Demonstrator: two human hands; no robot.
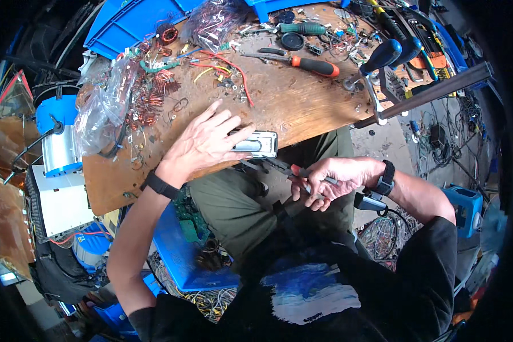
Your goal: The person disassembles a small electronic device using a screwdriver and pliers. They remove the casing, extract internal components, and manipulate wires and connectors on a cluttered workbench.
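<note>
My left hand (208,137) grips a small rectangular silver device (262,142) at the near edge of the wooden bench (302,114), its fingers bent over the top left of it. Just below and right of that, my right hand (339,176) is closed around a long dark tool (282,166) with a red part, which points up-left toward the device's underside; whether its tip touches cannot be made out. On the bench above lie red and yellow wires (242,80) and an orange-black screwdriver (319,67).
Plastic bags (102,108) and copper coils (154,91) cover the bench's left part, beside a blue-silver cylinder (60,142). Hand tools and a clamp (376,91) crowd the right, with a long bar (439,85). Below are my legs, a blue bin (188,273) and tangled cables.
</note>
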